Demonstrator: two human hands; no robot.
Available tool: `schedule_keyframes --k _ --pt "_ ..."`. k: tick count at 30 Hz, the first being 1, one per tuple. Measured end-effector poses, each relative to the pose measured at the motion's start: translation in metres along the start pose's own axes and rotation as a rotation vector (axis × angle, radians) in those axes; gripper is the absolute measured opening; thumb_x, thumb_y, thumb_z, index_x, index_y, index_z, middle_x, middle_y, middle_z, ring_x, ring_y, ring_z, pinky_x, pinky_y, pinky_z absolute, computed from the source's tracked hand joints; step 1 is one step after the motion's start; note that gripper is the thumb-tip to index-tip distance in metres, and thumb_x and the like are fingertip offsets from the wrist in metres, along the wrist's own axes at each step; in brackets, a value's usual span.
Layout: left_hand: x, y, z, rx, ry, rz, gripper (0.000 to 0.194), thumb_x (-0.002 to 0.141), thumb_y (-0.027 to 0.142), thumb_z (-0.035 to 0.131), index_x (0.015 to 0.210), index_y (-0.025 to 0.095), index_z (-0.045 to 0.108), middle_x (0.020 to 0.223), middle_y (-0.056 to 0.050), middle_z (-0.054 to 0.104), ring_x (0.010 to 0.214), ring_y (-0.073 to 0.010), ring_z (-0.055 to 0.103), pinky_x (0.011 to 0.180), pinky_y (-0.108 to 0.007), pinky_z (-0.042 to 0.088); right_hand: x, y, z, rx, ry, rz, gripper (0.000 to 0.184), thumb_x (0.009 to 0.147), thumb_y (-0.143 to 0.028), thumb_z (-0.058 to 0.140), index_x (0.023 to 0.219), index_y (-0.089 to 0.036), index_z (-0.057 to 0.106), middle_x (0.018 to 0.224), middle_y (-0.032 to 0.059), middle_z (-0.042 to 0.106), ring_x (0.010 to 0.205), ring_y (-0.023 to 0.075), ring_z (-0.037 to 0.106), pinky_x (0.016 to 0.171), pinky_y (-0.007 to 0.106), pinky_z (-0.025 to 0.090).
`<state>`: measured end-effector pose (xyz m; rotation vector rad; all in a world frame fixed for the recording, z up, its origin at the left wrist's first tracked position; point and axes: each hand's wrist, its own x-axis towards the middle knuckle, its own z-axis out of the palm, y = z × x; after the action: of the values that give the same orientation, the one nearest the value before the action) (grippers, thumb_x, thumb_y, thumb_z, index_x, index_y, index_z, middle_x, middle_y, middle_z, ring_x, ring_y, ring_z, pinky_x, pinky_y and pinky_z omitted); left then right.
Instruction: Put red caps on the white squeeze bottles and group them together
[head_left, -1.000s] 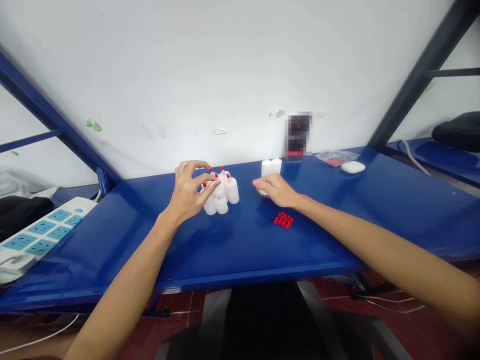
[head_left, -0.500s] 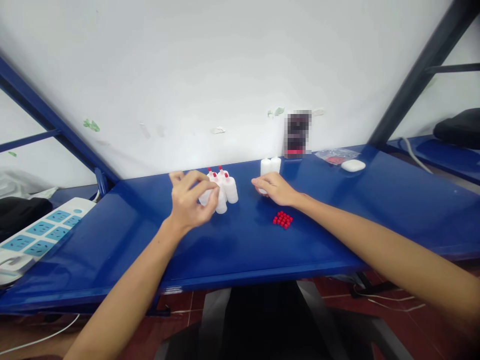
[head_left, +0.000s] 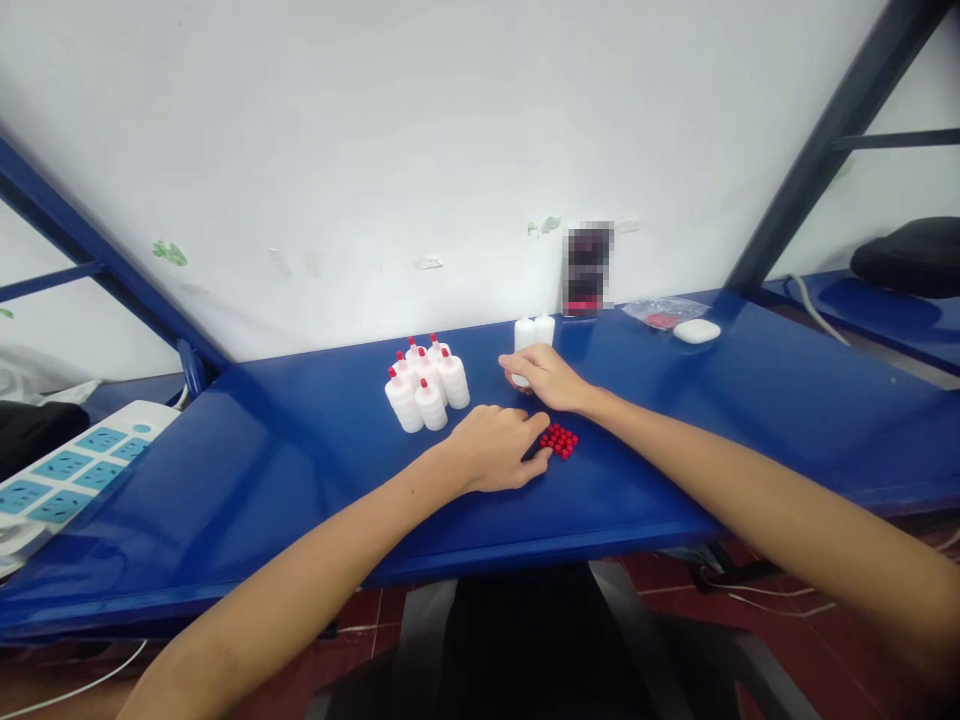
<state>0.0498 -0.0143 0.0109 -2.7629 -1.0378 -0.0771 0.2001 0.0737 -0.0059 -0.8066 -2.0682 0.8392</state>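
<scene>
My left hand is at the near-left side of a cluster of small red caps. Its thumb and index finger are apart, with nothing visible between them. My right hand is wrapped round a white bottle, mostly hidden by the fingers. Just behind that hand stand two white bottles without visible red tips. To the left, several white squeeze bottles stand upright in a group, each topped with a red cap.
Both hands are over a blue table set against a white wall. A clear plastic bag with red contents and a white rounded case lie at the back right. At the far left is a power strip. A pixelated dark item leans on the wall.
My left hand has moved right and down, from in front of the capped bottles to the red caps, uncovering the bottle group. My right hand stays in place round its bottle.
</scene>
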Motion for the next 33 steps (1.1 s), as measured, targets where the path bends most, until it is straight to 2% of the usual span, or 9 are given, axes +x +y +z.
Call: schedule_keyframes --k 6,10,12,14,16,21,25,29,33 --pt "-0.006 -0.005 0.004 -0.052 0.070 0.029 0.018 0.094 0.029 0.043 0.090 0.020 0.057 0.071 -0.001 0.063 0.057 -0.0170 0.060 0.050 -0.027 0.036 0.001 -0.005 0.000 -0.038 0.044 0.020 0.059 0.091 -0.063 0.043 0.060 -0.015 0.056 0.068 0.0025 0.058 0.057 0.0107 0.048 0.060 0.026 0.036" --pt "-0.016 -0.016 0.004 -0.179 0.335 -0.105 0.018 0.094 0.028 0.043 0.092 0.018 0.058 0.071 -0.001 0.064 0.057 -0.0136 0.057 0.054 -0.025 0.037 0.000 -0.009 0.002 -0.007 -0.017 0.076 0.059 0.090 -0.065 0.044 0.067 -0.015 0.062 0.060 0.0014 0.058 0.054 0.0114 0.049 0.058 0.025 0.036" --pt "-0.019 -0.021 0.003 -0.246 0.474 -0.212 0.018 0.095 0.027 0.043 0.097 0.018 0.058 0.067 0.001 0.062 0.053 -0.0115 0.053 0.053 -0.024 0.036 -0.001 -0.011 0.004 -0.001 -0.052 0.056 0.059 0.090 -0.066 0.043 0.066 -0.015 0.061 0.057 0.0006 0.057 0.052 0.0109 0.048 0.056 0.025 0.036" --pt "-0.020 -0.024 0.002 -0.292 0.550 -0.295 0.018 0.096 0.028 0.043 0.101 0.018 0.058 0.061 0.003 0.059 0.050 -0.0104 0.051 0.053 -0.023 0.034 -0.003 -0.012 0.006 -0.008 -0.060 0.023 0.061 0.091 -0.067 0.041 0.062 -0.015 0.057 0.054 -0.0006 0.054 0.050 0.0099 0.045 0.055 0.024 0.034" --pt "-0.020 -0.025 0.003 -0.320 0.572 -0.344 0.020 0.098 0.029 0.041 0.103 0.018 0.057 0.058 0.005 0.056 0.049 -0.0102 0.050 0.052 -0.022 0.033 -0.005 -0.011 0.008 0.005 -0.053 0.017 0.064 0.092 -0.068 0.038 0.060 -0.015 0.056 0.051 -0.0018 0.050 0.048 0.0092 0.043 0.053 0.024 0.033" --pt "-0.018 -0.021 0.007 -0.335 0.532 -0.381 0.019 0.098 0.030 0.040 0.102 0.018 0.055 0.060 0.004 0.057 0.048 -0.0107 0.051 0.051 -0.022 0.033 -0.007 -0.011 0.009 0.060 -0.078 0.046 0.071 0.093 -0.070 0.026 0.059 -0.015 0.055 0.050 -0.0008 0.049 0.047 0.0099 0.044 0.053 0.025 0.034" --pt "-0.018 -0.017 0.007 -0.354 0.517 -0.362 0.019 0.098 0.028 0.039 0.100 0.018 0.055 0.063 0.003 0.060 0.049 -0.0105 0.051 0.050 -0.022 0.034 -0.009 -0.016 0.005 -0.016 -0.138 -0.023 0.065 0.091 -0.070 0.035 0.054 -0.017 0.047 0.051 -0.0023 0.042 0.050 0.0095 0.037 0.053 0.025 0.029" --pt "-0.019 -0.015 0.006 -0.353 0.514 -0.318 0.018 0.096 0.025 0.039 0.101 0.017 0.056 0.068 0.002 0.062 0.051 -0.0108 0.052 0.051 -0.022 0.036 -0.011 -0.022 0.002 -0.041 -0.201 -0.097 0.059 0.091 -0.063 0.040 0.066 -0.014 0.061 0.056 -0.0030 0.042 0.054 0.0099 0.035 0.054 0.025 0.026" --pt "-0.019 -0.015 0.008 -0.292 0.565 -0.266 0.019 0.092 0.021 0.042 0.103 0.017 0.057 0.071 0.001 0.064 0.053 -0.0112 0.054 0.052 -0.023 0.037 -0.011 -0.023 0.000 -0.027 -0.225 -0.137 0.052 0.091 -0.057 0.045 0.076 -0.013 0.068 0.061 -0.0018 0.049 0.058 0.0109 0.041 0.058 0.024 0.030"
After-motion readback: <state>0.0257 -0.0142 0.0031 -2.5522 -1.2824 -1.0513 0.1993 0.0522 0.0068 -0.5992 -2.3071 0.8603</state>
